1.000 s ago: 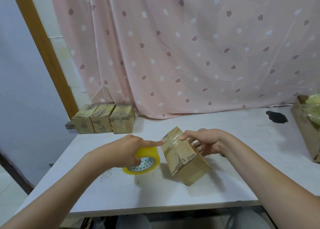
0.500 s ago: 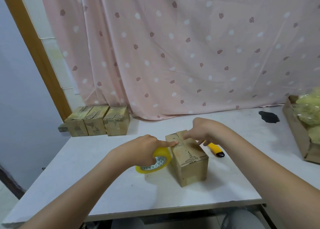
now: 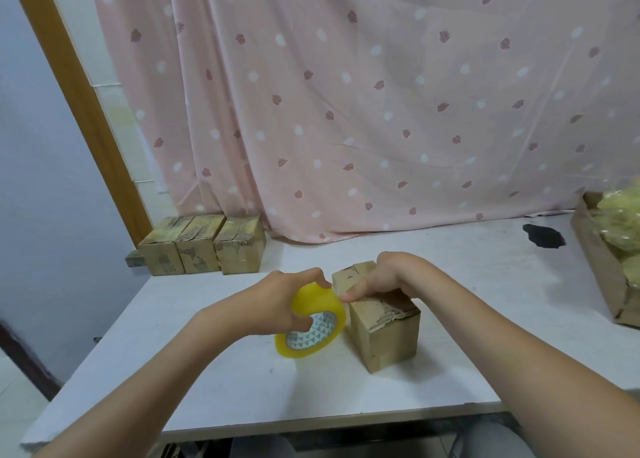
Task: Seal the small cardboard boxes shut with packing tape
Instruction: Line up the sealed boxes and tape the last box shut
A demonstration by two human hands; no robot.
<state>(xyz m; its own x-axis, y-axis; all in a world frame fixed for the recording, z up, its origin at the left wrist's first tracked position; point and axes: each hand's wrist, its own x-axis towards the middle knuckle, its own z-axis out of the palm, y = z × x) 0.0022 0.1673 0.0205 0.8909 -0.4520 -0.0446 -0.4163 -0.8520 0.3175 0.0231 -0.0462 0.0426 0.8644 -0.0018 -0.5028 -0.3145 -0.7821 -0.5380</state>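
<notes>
Left hand (image 3: pixel 277 303) grips glossy tape roll (image 3: pixel 313 322)

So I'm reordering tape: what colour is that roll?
Yellow tape roll, with a white-and-teal triangle-patterned core, seen in the head view.

The small box (image 3: pixel 382 329) is plain brown cardboard, matt, with a ragged torn strip across its top. The tape roll (image 3: pixel 313 322) is glossy, see-through yellow plastic over a printed paper core. The table (image 3: pixel 242 388) is smooth, dull white with scuffs. Behind hangs a thin pink cloth curtain (image 3: pixel 381 111). Three more boxes (image 3: pixel 204 246) are worn cardboard. The door frame (image 3: pixel 79 97) looks like wood.
</notes>
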